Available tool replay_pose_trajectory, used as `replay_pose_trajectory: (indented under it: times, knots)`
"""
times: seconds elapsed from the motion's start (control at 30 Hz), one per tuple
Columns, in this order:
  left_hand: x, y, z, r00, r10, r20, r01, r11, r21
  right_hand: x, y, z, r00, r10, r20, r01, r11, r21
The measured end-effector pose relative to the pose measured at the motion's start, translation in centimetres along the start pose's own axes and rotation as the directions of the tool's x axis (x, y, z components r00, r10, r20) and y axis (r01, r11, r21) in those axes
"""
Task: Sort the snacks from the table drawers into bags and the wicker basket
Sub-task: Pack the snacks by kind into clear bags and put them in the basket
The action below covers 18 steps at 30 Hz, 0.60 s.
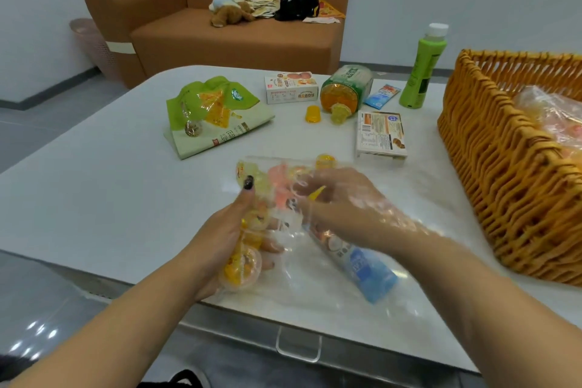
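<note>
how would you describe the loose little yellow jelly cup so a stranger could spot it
Start at the tall green plastic bottle at the white table's far side. Left of it lies a big tipped-over jar of jellies. The small yellow jelly cup stands alone left of the jar's mouth, opaque, brighter than the paler cup beside it.

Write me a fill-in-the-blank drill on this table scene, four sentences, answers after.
1. The right hand is reaching inside a clear plastic ____.
2. The green bottle has a ____ cap.
3. The wicker basket sits on the person's ____ side.
4. The left hand holds jelly cups at the table's ____ edge.

Missing words: bag; white; right; near
</note>
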State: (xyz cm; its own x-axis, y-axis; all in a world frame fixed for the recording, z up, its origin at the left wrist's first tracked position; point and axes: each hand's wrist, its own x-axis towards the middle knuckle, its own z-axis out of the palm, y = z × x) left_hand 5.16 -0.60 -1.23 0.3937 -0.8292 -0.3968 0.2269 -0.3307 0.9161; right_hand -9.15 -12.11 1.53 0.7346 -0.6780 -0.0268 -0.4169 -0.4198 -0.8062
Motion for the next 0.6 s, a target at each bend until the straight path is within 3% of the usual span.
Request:
replay_pose_trajectory:
  times: [0.17,0.3,0.43,0.6]
  knots:
    - [1.4,1.2,-2.9,0.969,-0.033,-0.246,-0.052,0.942,-0.33,1.9,0.7,-2.8,0.948,0.008,-0.319,0.048,0.985,0.168]
    - [2.6,1.1,-5.4,0.926,-0.096,-0.366,-0.111,0.856,-0.505,3.3,3.8,-1.7,0.862,0.115,-0.494,-0.094,0.993,0.067]
    - [2.9,1.5,-6.8,0.906,-0.102,-0.41,-0.138,0.845,-0.517,3.9,5.1,1.0,0.897,0.109,-0.427,-0.178,0.976,-0.124]
    - [2.6,1.9,-6.7,0.905,-0.075,-0.418,-0.16,0.851,-0.5,4.5,4.1,3.3,0.966,0.055,-0.252,-0.138,0.936,-0.325]
